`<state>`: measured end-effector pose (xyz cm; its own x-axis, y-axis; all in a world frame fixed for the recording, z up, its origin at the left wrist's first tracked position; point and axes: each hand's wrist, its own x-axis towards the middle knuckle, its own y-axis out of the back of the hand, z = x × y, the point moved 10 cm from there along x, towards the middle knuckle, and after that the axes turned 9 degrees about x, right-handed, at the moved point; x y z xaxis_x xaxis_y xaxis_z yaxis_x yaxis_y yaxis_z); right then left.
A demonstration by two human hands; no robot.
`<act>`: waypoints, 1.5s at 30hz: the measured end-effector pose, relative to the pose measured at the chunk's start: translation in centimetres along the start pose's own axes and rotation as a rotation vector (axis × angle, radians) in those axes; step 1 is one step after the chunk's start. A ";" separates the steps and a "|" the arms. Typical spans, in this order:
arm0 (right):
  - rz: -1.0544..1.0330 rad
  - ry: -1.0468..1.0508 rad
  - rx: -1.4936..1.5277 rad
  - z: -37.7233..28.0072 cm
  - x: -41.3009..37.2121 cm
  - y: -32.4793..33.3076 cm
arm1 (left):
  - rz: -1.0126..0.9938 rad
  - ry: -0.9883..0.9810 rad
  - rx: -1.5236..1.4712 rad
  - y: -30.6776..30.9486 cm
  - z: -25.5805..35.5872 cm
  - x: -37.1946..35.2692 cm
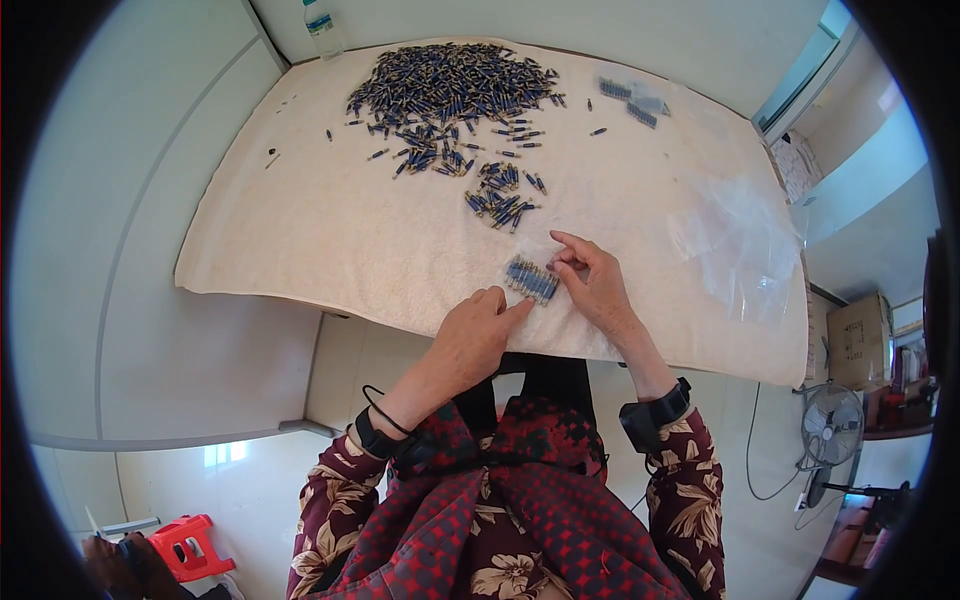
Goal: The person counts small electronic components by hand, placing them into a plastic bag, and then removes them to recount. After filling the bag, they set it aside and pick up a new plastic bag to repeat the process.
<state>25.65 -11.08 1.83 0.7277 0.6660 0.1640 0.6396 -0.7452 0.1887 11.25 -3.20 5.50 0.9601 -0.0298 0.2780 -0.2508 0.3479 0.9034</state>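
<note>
A small clear plastic bag [531, 279] lies near the front of the cloth, with several blue pieces with brass-coloured ends side by side in it. My left hand [474, 330] is at its lower left, one digit stretched to the bag's lower edge, the other fingers curled. At the upper right edge, my right hand [594, 283] has its thumb and a finger pinched together on the bag, and its index finger points outward. Just beyond the bag is a small loose group of the same blue pieces [503, 197].
Farther back lies a large heap of blue pieces [450, 85]. Filled bags [630, 100] are at the back right, and flat clear plastic bags [735, 250] at the right. A plastic bottle [322, 30] stands at the back left. The white cloth [330, 220] covers the table.
</note>
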 end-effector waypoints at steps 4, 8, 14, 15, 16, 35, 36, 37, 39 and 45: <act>-0.015 0.003 -0.010 -0.4 0.0 -0.2 | 0.060 0.034 -0.064 0.5 -0.7 -0.4; -0.012 0.005 -0.014 -0.4 -0.1 -0.2 | 0.074 0.070 -0.079 1.0 -1.2 -0.7; -0.025 0.070 -0.122 -1.2 -0.2 -0.3 | 0.083 0.048 -0.070 1.2 -2.0 0.0; -0.021 0.079 -0.126 -1.4 -0.1 -0.2 | 0.190 0.051 -0.047 2.4 -2.6 0.7; -0.036 0.056 -0.126 -1.3 0.0 -0.4 | 0.296 0.051 -0.026 3.5 -3.1 1.4; -0.115 0.248 -0.346 -4.7 -1.6 -1.9 | -0.313 0.043 -0.631 -3.5 -7.1 7.3; -0.101 0.249 -0.312 -4.6 -1.6 -1.8 | -0.324 0.037 -0.628 -3.4 -7.1 7.5; -0.086 0.251 -0.278 -4.6 -1.5 -1.7 | -0.335 0.029 -0.625 -3.3 -7.1 7.8; -0.071 0.251 -0.247 -4.6 -1.4 -1.5 | -0.354 0.018 -0.611 -3.0 -7.1 8.3; -0.062 0.226 -0.319 -4.3 -0.9 -1.5 | -0.463 -0.024 -0.517 -3.0 -6.2 8.1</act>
<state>22.94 -10.47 5.61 0.5943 0.7263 0.3453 0.5455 -0.6795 0.4906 20.55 1.31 3.05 0.9494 -0.3021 -0.0859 0.2812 0.6959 0.6608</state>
